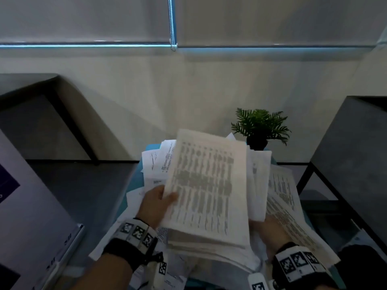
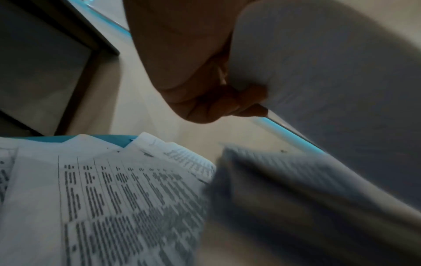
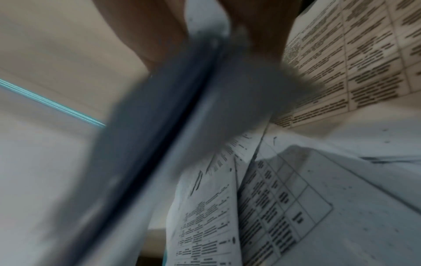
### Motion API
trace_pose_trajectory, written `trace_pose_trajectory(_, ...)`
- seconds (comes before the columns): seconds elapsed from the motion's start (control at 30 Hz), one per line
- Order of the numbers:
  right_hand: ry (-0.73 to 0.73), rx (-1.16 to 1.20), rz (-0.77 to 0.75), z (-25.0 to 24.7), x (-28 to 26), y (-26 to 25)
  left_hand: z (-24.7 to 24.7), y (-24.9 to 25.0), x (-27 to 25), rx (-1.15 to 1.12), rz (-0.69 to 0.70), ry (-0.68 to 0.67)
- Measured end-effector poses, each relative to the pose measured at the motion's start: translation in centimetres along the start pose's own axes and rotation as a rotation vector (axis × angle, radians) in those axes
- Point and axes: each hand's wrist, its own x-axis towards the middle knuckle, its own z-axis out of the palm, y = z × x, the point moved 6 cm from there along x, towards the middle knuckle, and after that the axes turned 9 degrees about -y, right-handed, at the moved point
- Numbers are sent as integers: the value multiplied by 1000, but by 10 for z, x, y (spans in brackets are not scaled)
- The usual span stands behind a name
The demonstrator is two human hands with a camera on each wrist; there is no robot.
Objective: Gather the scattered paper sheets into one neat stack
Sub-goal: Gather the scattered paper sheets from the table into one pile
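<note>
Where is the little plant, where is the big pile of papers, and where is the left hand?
plant (image 1: pixel 260 125): head view, on its green leaves.
pile of papers (image 1: pixel 207 185): head view, middle of the top sheet.
left hand (image 1: pixel 156 203): head view, back of the hand.

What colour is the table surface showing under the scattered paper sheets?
Teal blue table surface, peeking out beside the white printed paper sheets; clearest in the head view.

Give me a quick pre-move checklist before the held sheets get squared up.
1. Left hand grips the held bundle at its left edge: ok.
2. Right hand grip on the bundle: cannot tell, paper hides its fingers.
3. Bundle edges aligned: not ok, lower sheets fan out.
4. All loose sheets gathered: not ok, many lie around.
5. Potted plant apart from the bundle: ok.
</note>
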Motion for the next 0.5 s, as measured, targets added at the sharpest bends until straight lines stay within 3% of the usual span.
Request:
trace_pose_trajectory(0.1, -30, 71, -2, 4, -10, -7, 17, -9, -9, -28, -26, 27)
trace_pose_trajectory(0.17, -20, 55, 21, -3, -14, -9, 23, -22, -11, -214, -130, 24)
trace_pose_trajectory(0.23, -59, 69, 27, -8, -18, -11, 36, -31, -18, -481, -284, -149)
trace_pose_trajectory(0.3, -104, 106, 25, -8, -25, -18, 51, -30, -30, -567, -355, -351)
trace_pose_trajectory(0.37, -99, 195, 28, -10, -29, -22, 56, -27, -33, -449, -294, -402)
trace_pose_trajectory(0.5, -193, 147, 73, -2, -26, -12, 52, -30, -23, -136, -182, -262)
